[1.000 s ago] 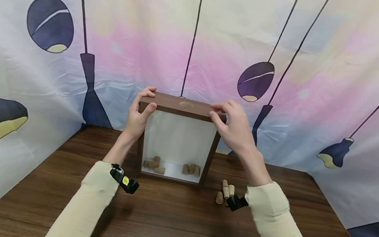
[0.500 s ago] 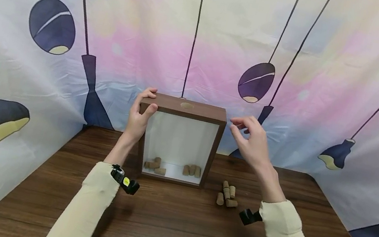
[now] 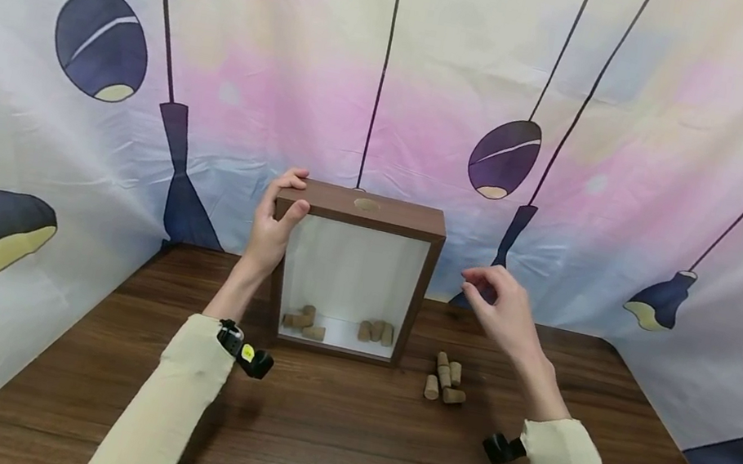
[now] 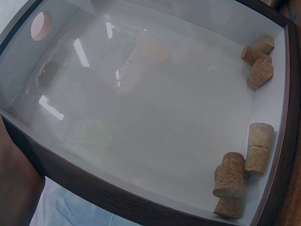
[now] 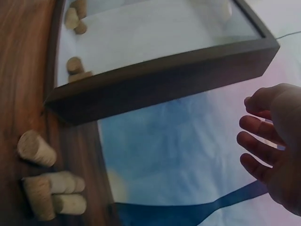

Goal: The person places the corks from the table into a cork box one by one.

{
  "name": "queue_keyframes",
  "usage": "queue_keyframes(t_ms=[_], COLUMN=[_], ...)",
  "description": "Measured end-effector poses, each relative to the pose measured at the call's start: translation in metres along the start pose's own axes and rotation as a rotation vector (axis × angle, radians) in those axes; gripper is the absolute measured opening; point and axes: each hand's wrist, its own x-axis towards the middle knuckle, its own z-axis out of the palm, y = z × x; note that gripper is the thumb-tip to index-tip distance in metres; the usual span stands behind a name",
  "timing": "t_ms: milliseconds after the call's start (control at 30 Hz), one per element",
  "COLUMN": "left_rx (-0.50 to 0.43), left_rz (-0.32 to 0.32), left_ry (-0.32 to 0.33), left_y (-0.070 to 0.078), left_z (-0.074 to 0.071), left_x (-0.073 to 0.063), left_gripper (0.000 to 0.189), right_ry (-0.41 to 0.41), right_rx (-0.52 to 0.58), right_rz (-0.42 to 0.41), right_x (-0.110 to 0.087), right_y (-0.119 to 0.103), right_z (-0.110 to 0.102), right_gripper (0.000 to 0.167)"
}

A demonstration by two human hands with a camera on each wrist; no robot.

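A brown wooden shadow box (image 3: 389, 214) with a clear front and a white back stands upright on the table. Its top edge has a round hole (image 3: 367, 204). My left hand (image 3: 270, 231) grips the upper left corner, thumb on the front and fingers over the top. Behind the clear front, several corks (image 4: 230, 174) lie along the bottom in a left and a right cluster. My right hand (image 3: 503, 309) is in the air right of the box, its fingers loosely bent around nothing, as the right wrist view shows. Below it, several loose corks (image 3: 431, 387) lie on the table.
The dark wood table (image 3: 334, 441) runs back to a hanging cloth (image 3: 257, 79) printed with lamps, close behind the box. Black cameras (image 3: 503, 449) sit on both wrists, below light sleeves (image 3: 180, 389).
My right hand has left the box's upper right corner and moved right and down, bringing the loose corks on the table fully into sight. My left hand and the box stay put.
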Motion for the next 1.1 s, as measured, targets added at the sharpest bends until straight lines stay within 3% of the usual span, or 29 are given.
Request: queue_keyframes(t_ms=[567, 1100], left_rx=[0.018, 0.024], left_rz=[-0.004, -0.013], left_ry=[0.005, -0.003], left_y=[0.001, 0.001], left_z=[-0.001, -0.001], left_x=[0.002, -0.001], left_gripper=[0.074, 0.07], right_ry=[-0.219, -0.436], right_rx=[-0.034, 0.046], right_rz=[0.136, 0.219], right_x=[-0.038, -0.07], right_y=[0.035, 0.073], right_z=[0.013, 0.029], right_gripper=[0.02, 0.03])
